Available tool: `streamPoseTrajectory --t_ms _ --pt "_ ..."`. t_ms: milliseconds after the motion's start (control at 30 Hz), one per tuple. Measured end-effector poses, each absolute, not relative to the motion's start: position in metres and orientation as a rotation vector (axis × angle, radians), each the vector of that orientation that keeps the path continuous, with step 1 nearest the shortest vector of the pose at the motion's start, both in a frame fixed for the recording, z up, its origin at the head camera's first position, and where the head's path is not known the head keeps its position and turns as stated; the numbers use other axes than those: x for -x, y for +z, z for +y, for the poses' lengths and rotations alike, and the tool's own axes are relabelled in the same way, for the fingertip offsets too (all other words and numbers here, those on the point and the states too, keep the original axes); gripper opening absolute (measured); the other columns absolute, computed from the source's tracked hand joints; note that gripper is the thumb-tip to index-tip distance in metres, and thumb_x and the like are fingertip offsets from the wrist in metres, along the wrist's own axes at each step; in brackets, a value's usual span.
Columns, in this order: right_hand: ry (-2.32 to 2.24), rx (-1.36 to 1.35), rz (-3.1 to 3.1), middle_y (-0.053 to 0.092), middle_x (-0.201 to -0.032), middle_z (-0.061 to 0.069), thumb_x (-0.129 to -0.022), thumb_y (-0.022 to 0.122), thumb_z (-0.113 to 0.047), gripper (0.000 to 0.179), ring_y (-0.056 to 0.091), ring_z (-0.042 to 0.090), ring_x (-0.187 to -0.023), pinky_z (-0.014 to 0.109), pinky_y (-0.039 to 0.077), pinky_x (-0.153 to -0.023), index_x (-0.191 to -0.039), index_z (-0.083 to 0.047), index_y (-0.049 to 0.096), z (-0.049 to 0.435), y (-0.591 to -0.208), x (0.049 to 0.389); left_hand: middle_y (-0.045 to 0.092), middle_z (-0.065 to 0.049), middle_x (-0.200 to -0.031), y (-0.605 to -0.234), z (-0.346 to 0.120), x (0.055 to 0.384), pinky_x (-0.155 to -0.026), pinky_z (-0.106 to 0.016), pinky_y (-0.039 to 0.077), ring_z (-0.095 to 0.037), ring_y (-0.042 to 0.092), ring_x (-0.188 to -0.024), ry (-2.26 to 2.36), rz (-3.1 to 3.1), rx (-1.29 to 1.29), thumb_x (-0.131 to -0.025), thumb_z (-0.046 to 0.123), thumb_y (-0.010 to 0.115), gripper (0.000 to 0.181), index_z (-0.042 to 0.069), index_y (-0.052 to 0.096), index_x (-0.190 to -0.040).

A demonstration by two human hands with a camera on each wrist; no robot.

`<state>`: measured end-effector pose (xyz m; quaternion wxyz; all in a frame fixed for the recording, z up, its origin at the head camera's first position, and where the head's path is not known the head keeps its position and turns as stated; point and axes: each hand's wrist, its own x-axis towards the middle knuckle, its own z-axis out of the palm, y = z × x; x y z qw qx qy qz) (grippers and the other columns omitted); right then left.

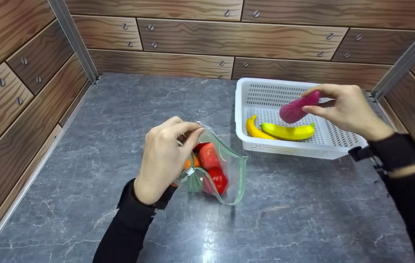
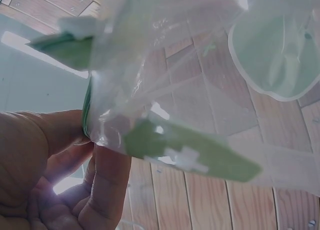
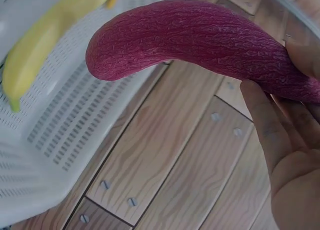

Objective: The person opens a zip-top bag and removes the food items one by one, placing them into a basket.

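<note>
My right hand (image 1: 350, 107) pinches a curved, wrinkled purple eggplant (image 1: 295, 109) by one end, holding it above the white basket (image 1: 242, 109). In the right wrist view, the eggplant (image 3: 175, 37) stretches out from the thumb and fingers. A yellow banana (image 1: 255, 128) and a yellow-green banana (image 1: 289, 131) lie in the basket. With thumb and forefinger, my left hand (image 1: 167, 153) grips the upper edge of a clear zip bag (image 1: 240, 182) with green trim. Inside the bag are a red apple (image 1: 209, 155), a shiny red tomato-like piece (image 1: 217, 179) and something orange (image 1: 192, 162), partly hidden.
The grey marbled tabletop (image 1: 83, 164) carries the bag and the basket. Wood-patterned walls (image 1: 185, 36) close in the back and both sides, with metal posts (image 1: 77, 44) at the corners. The basket stands at the back right, close to the rear wall.
</note>
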<state>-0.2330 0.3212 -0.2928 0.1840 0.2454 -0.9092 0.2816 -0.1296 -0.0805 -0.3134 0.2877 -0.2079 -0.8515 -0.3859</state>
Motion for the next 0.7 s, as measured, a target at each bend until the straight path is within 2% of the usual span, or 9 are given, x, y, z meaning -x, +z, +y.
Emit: streamPoseTrajectory --t_ms 67,133,233,267,333,400,700 --pt "0.719 -0.708 -2.622 0.081 -0.103 0.018 -0.083 0.088 -0.002 0.028 0.069 -0.014 -0.088 -0.003 0.05 -0.072 -0.11 -0.002 0.079 0.319 -0.295 0.243 0.071 -0.005 -0.08 -0.313 -0.081 0.13 -0.064 -0.022 0.057 -0.012 0.069 -0.071 -1.03 -2.276 0.557 -0.095 0.012 0.079 0.008 0.005 0.083 -0.096" --pt "0.644 -0.729 -2.673 0.081 -0.103 0.017 -0.084 0.088 -0.002 0.027 0.076 0.003 -0.091 -0.001 0.05 -0.075 -0.109 -0.002 0.079 0.316 -0.298 0.252 0.071 -0.005 -0.08 -0.313 -0.081 0.13 -0.064 -0.021 0.057 -0.012 0.069 -0.07 -1.027 -2.277 0.557 -0.095 0.012 0.079 0.008 0.006 0.083 -0.096" --pt "0.526 -0.759 -2.738 0.082 -0.103 0.016 -0.084 0.087 -0.003 0.026 0.079 0.031 -0.095 0.02 0.061 -0.082 -0.108 -0.003 0.078 0.309 -0.302 0.265 0.071 -0.005 -0.08 -0.313 -0.081 0.13 -0.064 -0.021 0.057 -0.012 0.069 -0.07 -1.026 -2.276 0.558 -0.095 0.012 0.079 0.008 0.006 0.083 -0.096" --pt "0.499 -0.769 -2.765 0.081 -0.102 0.016 -0.084 0.086 -0.002 0.025 0.079 0.034 -0.095 0.029 0.063 -0.084 -0.107 -0.002 0.078 0.306 -0.304 0.269 0.071 -0.005 -0.08 -0.313 -0.081 0.13 -0.064 -0.021 0.057 -0.012 0.069 -0.07 -1.025 -2.276 0.557 -0.095 0.012 0.079 0.008 0.006 0.083 -0.096" --pt "0.448 -0.781 -2.829 0.081 -0.101 0.017 -0.085 0.085 -0.001 0.024 0.077 0.035 -0.094 0.046 0.063 -0.085 -0.107 -0.002 0.077 0.301 -0.307 0.276 0.071 -0.005 -0.08 -0.313 -0.081 0.13 -0.064 -0.022 0.058 -0.012 0.069 -0.07 -1.025 -2.274 0.555 -0.095 0.012 0.08 0.008 0.006 0.084 -0.096" --pt "0.418 -0.803 -2.896 0.079 -0.1 0.019 -0.085 0.083 0.0 0.024 0.075 0.035 -0.093 0.052 0.063 -0.084 -0.108 0.0 0.076 0.295 -0.311 0.283 0.071 -0.005 -0.079 -0.313 -0.081 0.13 -0.064 -0.022 0.058 -0.012 0.07 -0.07 -1.026 -2.273 0.555 -0.094 0.012 0.08 0.008 0.006 0.084 -0.096" --pt "0.277 -0.807 -3.026 0.076 -0.094 0.017 -0.086 0.078 0.0 0.017 0.067 0.029 -0.085 0.046 0.06 -0.08 -0.104 0.0 0.077 0.276 -0.325 0.307 0.071 -0.005 -0.079 -0.314 -0.081 0.13 -0.064 -0.022 0.057 -0.013 0.069 -0.069 -1.025 -2.273 0.563 -0.095 0.013 0.08 0.009 0.005 0.083 -0.096"
